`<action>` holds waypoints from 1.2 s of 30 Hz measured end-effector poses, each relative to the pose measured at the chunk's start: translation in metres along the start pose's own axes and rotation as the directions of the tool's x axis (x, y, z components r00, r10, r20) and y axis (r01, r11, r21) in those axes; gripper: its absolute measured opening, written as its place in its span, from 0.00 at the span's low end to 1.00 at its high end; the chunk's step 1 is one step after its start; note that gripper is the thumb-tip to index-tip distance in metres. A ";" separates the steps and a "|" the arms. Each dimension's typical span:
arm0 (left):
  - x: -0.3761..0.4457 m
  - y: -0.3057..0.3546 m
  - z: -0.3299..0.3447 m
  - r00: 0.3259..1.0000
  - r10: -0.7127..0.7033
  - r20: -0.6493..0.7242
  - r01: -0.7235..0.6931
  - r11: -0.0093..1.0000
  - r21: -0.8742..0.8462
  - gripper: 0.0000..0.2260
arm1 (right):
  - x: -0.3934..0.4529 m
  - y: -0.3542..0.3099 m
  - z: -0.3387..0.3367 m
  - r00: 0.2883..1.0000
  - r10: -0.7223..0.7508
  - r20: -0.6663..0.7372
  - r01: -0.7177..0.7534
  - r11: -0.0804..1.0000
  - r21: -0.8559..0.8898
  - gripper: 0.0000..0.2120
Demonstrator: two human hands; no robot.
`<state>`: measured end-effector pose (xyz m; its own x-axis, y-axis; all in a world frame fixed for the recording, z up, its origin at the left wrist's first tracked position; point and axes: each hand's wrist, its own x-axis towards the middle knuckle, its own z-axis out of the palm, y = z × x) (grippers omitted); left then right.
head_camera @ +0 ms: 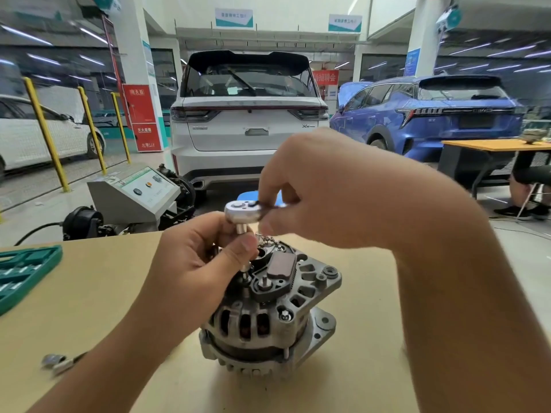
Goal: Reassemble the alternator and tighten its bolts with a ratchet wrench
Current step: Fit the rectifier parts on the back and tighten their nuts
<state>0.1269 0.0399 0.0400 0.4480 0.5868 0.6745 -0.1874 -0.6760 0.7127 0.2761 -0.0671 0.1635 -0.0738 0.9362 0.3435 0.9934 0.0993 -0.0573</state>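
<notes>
Silver-grey cast metal makes up the alternator (pixel 268 317), which stands on end near the middle of the tan table (pixel 357 353), its ribbed, slotted housing facing me and copper-dark windings showing through the vents. On its top sits a dark plastic cover with a brownish rectangular block, a threaded stud beside it, and a small bolt (pixel 284 316) on the rim just below. A mounting ear juts out at the lower right.

My left hand (pixel 205 254) is closed around the extension bar and socket (pixel 246 271) that drops from the ratchet wrench (pixel 243 210) down onto the alternator's top; thumb and fingertips pinch the shaft just under the round head. My right hand (pixel 322 198) is curled over the wrench's head and handle from the far side, fingers closed on it; the handle itself is mostly hidden under my palm, and both hands cover much of the alternator's back edge.

At the table's left edge lies a green socket tray (pixel 26 272) with sockets in its slots. Near my left forearm, a small metal piece (pixel 58 362) lies loose, too blurred to name. Beyond the table stand a grey training console (pixel 134 198), a white SUV (pixel 250 126) and a blue car (pixel 441 114).
</notes>
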 end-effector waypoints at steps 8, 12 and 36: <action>0.001 -0.001 0.001 0.999 -0.011 -0.038 0.011 1.000 -0.009 0.04 | 0.004 0.001 0.003 0.999 0.044 -0.017 -0.044 0.999 0.012 0.04; 0.003 -0.002 -0.003 1.000 0.000 -0.020 0.000 1.000 -0.018 0.08 | -0.004 0.001 -0.004 0.999 0.006 0.052 -0.002 0.997 -0.080 0.13; 0.003 -0.007 -0.003 0.997 -0.037 0.062 0.046 0.988 -0.147 0.08 | -0.001 0.013 -0.003 0.998 0.063 0.016 -0.064 0.997 0.052 0.09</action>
<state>0.1268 0.0481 0.0376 0.5083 0.5826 0.6343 -0.2929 -0.5756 0.7634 0.2893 -0.0675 0.1651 -0.0123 0.9460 0.3238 0.9902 0.0566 -0.1277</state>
